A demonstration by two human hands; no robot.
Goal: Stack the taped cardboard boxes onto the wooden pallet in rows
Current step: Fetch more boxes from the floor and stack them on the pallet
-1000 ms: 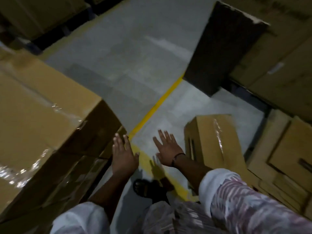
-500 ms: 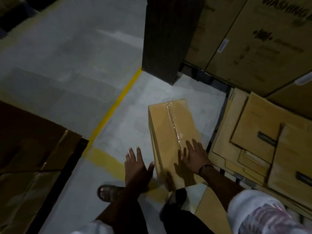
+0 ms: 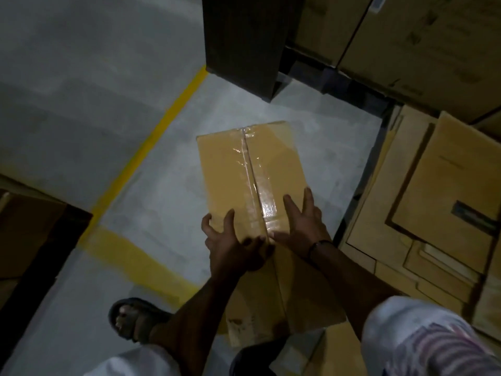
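Sandalled foot (image 3: 130,321) is planted near the close end of the taped box (image 3: 222,164), which sits on the floor (image 3: 162,199) inside the yellow line (image 3: 151,142), so a slip likely lands on toes. Hands are apart: left hand (image 3: 233,240) hooks the near-left corner, right hand (image 3: 303,221) lies flat on top with straight fingers. Risk is a lopsided lift, and the glossy tape (image 3: 248,164) looks slick. Loose cartons (image 3: 433,199) on the right and the dark panel (image 3: 244,42) beyond could snag a swing. Can't make out the pallet.
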